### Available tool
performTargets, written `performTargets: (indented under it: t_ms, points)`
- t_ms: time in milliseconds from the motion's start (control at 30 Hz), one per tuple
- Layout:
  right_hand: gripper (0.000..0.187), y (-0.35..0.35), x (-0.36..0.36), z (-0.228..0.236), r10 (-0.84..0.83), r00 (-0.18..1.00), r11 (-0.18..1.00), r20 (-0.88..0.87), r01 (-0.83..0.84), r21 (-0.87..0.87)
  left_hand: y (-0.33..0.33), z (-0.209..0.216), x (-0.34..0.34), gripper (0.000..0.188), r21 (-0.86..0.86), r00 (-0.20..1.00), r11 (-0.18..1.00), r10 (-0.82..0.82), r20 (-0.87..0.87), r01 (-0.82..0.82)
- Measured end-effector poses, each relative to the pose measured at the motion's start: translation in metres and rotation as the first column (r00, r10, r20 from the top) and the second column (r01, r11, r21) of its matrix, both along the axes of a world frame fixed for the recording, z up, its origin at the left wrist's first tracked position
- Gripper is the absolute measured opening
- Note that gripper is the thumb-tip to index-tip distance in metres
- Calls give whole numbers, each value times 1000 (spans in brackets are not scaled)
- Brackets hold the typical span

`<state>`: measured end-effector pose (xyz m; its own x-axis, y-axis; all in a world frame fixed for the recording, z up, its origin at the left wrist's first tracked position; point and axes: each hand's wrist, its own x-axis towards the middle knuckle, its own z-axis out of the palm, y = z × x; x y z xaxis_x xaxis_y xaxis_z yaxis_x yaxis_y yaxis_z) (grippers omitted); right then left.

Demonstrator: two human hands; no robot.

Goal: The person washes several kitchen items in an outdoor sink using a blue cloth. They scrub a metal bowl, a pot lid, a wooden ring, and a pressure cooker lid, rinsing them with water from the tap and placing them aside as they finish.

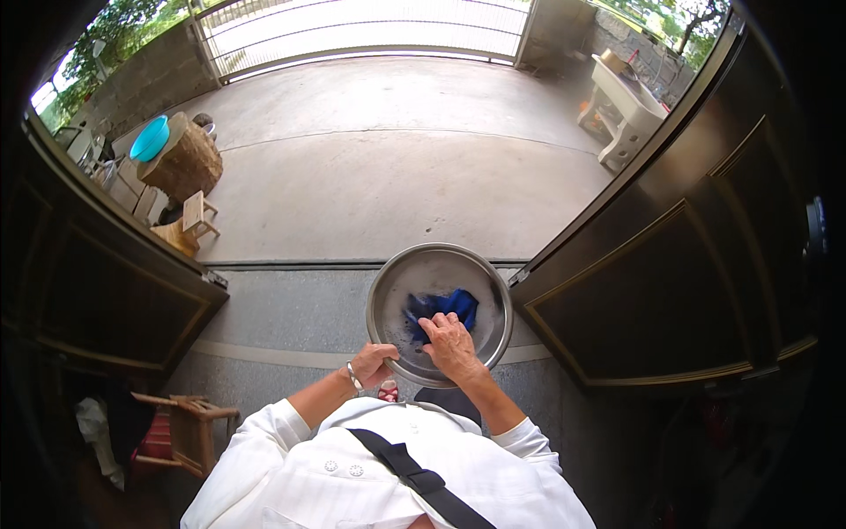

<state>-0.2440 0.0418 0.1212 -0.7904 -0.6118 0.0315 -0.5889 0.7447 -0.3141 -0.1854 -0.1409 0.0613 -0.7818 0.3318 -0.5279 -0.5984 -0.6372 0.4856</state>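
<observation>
A round metal basin (377, 309) is in front of my body, with cloudy, sudsy-looking water in it. My left hand (374, 361) grips the basin's near left rim, its fingers closed round the edge. Inside the basin lies a wet, crumpled dark and bright blue cloth (463, 305). Over the cloth's near side, my right hand (450, 342) reaches in with bent fingers pressed on the fabric. The fingertips are partly hidden, but they seem to grip it.
Dark door leaves (634, 291) stand swung back on both sides of a threshold (291, 264). Outside at the left are a tree stump (189, 159) bearing a turquoise basin (150, 138), and a small wooden stool (197, 214). A pale washing sink (627, 104) stands far right. A wooden chair (196, 436) is near left.
</observation>
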Motion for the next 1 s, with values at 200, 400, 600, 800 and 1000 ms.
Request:
performTargets:
  t_ms: [200,400,600,800,1000]
  points:
    - [21,22,-166,-28,-23,999,1000,-39,22,-16,10,-51,-170,21,4,1000,1000,0,2,0]
    - [12,37,-350,-10,34,996,989,79,-22,-149,25,-43,-321,15,6,996,998,66,52,-67]
    - [30,51,-513,15,42,995,964,93,-16,-266,62,0,-479,12,46,985,984,173,26,-174]
    - [53,67,-656,0,-3,994,982,107,23,-185,86,2,-644,17,9,983,983,186,12,-186]
    - [58,96,-825,-3,-76,995,995,69,81,-65,105,0,-823,14,21,997,997,78,-14,-78]
